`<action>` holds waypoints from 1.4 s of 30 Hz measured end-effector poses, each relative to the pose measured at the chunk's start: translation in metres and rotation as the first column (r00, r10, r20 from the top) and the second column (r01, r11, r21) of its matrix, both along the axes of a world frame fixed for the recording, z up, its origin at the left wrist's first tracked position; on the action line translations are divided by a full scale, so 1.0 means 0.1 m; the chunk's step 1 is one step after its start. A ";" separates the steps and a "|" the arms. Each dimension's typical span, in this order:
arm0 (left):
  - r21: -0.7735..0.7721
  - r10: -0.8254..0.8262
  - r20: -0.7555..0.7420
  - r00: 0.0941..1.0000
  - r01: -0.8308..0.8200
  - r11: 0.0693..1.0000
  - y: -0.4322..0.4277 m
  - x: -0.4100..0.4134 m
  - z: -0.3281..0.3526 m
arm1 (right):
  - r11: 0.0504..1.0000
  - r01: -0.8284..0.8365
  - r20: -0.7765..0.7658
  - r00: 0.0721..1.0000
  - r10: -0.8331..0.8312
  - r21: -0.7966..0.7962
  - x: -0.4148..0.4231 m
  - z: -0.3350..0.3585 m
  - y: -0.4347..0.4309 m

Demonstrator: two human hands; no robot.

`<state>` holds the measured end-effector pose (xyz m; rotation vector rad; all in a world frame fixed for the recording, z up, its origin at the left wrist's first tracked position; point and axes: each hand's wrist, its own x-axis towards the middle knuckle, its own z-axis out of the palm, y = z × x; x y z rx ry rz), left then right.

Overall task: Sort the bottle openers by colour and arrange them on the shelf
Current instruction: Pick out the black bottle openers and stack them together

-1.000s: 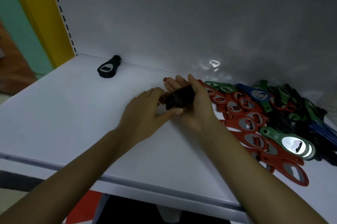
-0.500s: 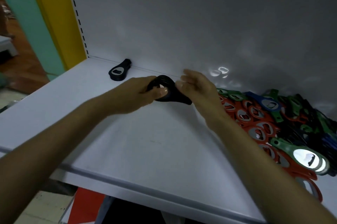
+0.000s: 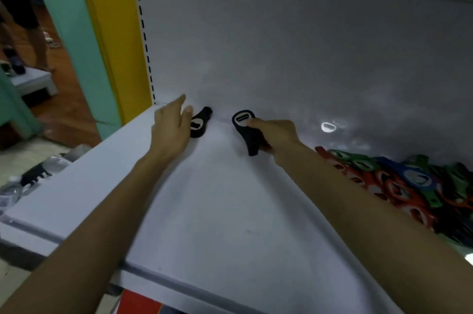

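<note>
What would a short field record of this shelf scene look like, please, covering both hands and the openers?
shelf: white, with a white back wall
first black opener: lies flat by the back wall
second black opener: beside the first, apart from it, head toward the wall
left hand: fingers straight, next to the first opener; contact unclear
right hand: grips the second opener's handle
unsorted pile: red, green, blue and black openers, far right

The left hand (image 3: 170,127) covers the left edge of the black opener (image 3: 201,121) beside its fingers. The right hand (image 3: 275,134) hides its own fingers beneath the second black opener (image 3: 245,132). Well right of them, the coloured pile (image 3: 409,185) is blurred and cut off by the picture's edge.
</note>
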<state>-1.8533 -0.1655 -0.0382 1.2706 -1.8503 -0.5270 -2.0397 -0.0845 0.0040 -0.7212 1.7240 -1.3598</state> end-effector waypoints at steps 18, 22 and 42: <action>0.098 0.099 0.238 0.966 -0.125 0.987 -0.27 -0.15 -0.22 | 0.985 -0.025 -0.453 0.886 0.100 0.169 0.40 -0.27 -0.82; 0.108 0.098 0.238 0.966 -0.126 0.986 -0.26 -0.15 -0.23 | 0.981 -0.069 -0.194 0.975 0.104 0.182 0.44 -0.19 -0.84; 0.120 0.084 0.237 0.968 -0.115 0.986 -0.22 -0.15 -0.23 | 0.980 -0.066 -0.044 0.996 0.075 0.186 0.56 -0.21 -0.81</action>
